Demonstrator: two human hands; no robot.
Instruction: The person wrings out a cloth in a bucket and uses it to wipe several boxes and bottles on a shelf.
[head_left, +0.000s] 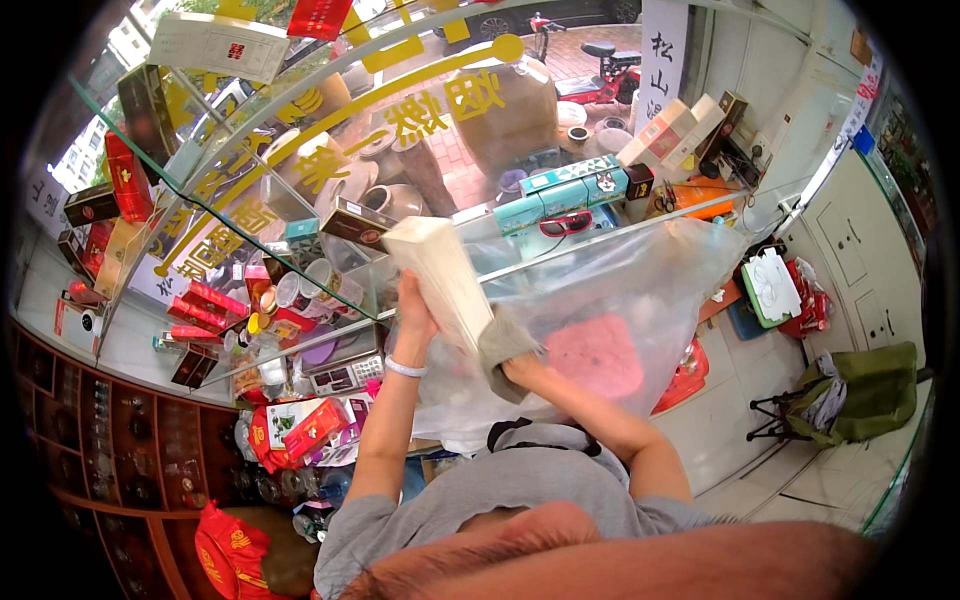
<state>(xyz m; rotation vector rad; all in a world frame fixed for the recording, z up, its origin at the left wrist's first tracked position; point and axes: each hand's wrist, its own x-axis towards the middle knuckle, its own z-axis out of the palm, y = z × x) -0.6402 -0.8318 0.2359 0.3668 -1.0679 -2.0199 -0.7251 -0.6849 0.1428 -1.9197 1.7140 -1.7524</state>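
My left hand (418, 304) is closed around the side of a long cream-coloured box (442, 281), which is held up at a tilt in front of me. A white bangle is on that wrist. In my right hand (525, 369) is a grey-green cloth (508, 349), pressed against the near end of the box. Some of the right fingers are hidden by the cloth. Below the box, clear plastic sheeting (480, 405) spreads over the area before me, with a pink seat or cushion (592, 356) showing through it. A dark box (356, 223) lies just beyond the cream box.
Teal boxes (559, 196) and red-framed sunglasses (566, 223) are on the ledge by the window. Glass shelf edges, plastic jars (296, 291) and red boxes (214, 304) stand at left, near a scale (349, 375). A green folding chair (862, 394) is at right.
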